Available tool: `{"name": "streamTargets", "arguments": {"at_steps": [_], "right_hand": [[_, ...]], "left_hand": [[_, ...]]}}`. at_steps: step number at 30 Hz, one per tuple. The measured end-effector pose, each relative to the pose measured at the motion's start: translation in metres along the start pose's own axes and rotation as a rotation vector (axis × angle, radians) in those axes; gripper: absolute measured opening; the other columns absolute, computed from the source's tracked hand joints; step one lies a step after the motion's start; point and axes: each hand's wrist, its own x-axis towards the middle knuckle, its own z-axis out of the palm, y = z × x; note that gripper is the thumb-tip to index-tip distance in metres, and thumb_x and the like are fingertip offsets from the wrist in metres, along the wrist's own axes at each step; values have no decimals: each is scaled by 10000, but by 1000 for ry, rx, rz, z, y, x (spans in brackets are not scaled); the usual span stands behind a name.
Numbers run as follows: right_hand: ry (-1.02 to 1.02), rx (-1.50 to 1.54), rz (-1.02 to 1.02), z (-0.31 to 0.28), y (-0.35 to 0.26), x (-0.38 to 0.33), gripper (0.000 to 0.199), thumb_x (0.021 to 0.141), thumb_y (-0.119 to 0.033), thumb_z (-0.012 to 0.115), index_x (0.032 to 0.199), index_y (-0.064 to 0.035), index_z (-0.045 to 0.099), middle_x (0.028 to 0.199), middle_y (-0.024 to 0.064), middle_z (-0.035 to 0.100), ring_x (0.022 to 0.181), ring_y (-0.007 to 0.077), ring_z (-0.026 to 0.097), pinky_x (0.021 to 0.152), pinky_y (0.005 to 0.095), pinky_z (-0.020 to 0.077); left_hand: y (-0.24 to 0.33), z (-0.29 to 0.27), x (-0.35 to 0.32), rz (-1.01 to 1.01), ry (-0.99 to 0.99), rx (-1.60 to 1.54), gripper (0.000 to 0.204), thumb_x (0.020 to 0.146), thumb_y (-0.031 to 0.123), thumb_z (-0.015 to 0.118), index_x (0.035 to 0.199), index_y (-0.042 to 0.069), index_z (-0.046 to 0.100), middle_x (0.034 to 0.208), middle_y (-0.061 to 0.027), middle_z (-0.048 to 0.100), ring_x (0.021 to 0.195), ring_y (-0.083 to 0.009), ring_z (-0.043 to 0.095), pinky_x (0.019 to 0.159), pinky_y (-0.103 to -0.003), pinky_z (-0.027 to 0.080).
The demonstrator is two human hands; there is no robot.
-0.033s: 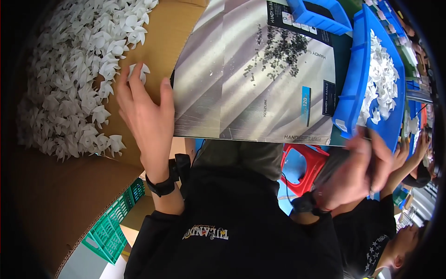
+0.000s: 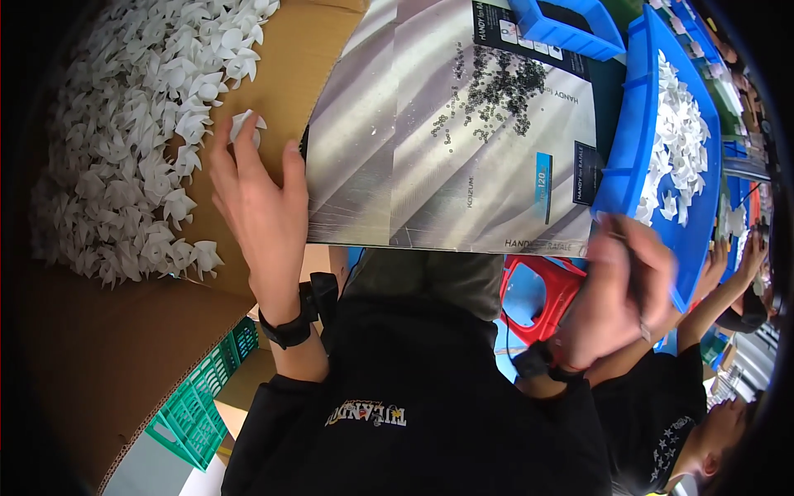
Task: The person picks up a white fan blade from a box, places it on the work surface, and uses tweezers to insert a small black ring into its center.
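Observation:
My left hand is open, fingers stretched out over the cardboard flap. A thin white curved, petal-like piece lies at its fingertips, partly covered by them. Beside it spreads a large heap of similar white pieces. My right hand is curled, thumb against fingers, at the near right corner of a printed flat board. Something dark shows within its grip, but motion blur hides what it is. Many tiny dark ring-like beads are scattered on the board's far part.
A long blue bin holding white pieces stands right of the board, with a smaller blue bin at the far edge. A red stool is below. A green crate sits lower left. A co-worker's arm reaches in at right.
My right hand has moved slightly left and toward me, away from the blue bin's near end. My left hand has hardly moved.

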Motion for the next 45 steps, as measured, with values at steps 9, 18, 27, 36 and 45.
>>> {"name": "streamTargets", "arguments": {"at_steps": [9, 18, 27, 36, 45], "right_hand": [[-325, 32, 322, 39, 43, -16, 156, 921, 73, 686, 1076, 77, 669, 1017, 115, 738, 953, 153, 717, 865, 263, 549], [-387, -66, 327, 44, 47, -15, 132, 917, 73, 693, 1046, 88, 676, 991, 110, 740, 936, 153, 718, 852, 255, 550], [-344, 35, 218, 41, 43, -19, 166, 864, 77, 729, 1024, 60, 688, 900, 78, 730, 793, 88, 675, 697, 213, 513], [-354, -49, 353, 44, 43, -11, 131, 932, 54, 693, 1060, 76, 675, 991, 114, 755, 937, 132, 717, 841, 235, 544], [-299, -22, 334, 53, 48, -7, 123, 867, 12, 757, 981, 41, 717, 768, 35, 710, 596, 25, 549, 519, 194, 414]], "left_hand": [[53, 7, -31, 279, -294, -468, 439, 810, 133, 823, 1213, 62, 666, 1155, -84, 675, 1013, -285, 641, 863, -401, 460], [65, 10, -37, 266, -334, -520, 595, 693, 120, 909, 1234, 70, 665, 1120, -80, 676, 857, -223, 624, 799, -364, 483], [63, 12, -38, 274, -306, -527, 593, 708, 125, 900, 1244, 58, 655, 1095, -71, 672, 880, -234, 625, 796, -362, 488], [62, 15, -42, 234, -287, -542, 593, 725, 146, 891, 1255, 56, 642, 1096, -86, 670, 970, -270, 651, 806, -385, 494], [63, 14, -39, 261, -265, -537, 610, 692, 74, 905, 1244, 38, 646, 1063, -96, 662, 852, -232, 641, 741, -345, 536]]}}
